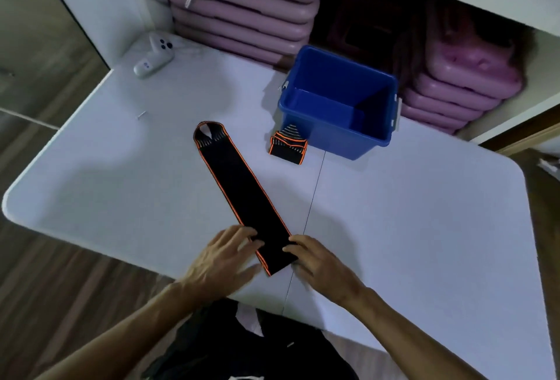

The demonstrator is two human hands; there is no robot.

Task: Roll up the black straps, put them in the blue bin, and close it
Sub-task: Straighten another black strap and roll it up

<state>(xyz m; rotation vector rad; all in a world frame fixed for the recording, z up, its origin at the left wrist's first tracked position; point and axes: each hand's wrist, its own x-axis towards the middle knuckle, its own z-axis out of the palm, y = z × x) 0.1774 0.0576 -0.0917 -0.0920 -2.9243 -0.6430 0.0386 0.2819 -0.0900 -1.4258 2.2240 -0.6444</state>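
Both hands [266, 255] pinch one flat strap [242, 194]; one rolled strap [288, 146] beside bin [336, 128].

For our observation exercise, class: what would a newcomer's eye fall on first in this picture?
A long black strap with orange edging lies diagonally across the white table, both hands, left and right, at its near end. Beyond it, an open blue plastic bin stands, with a rolled black-and-orange strap beside its front wall.
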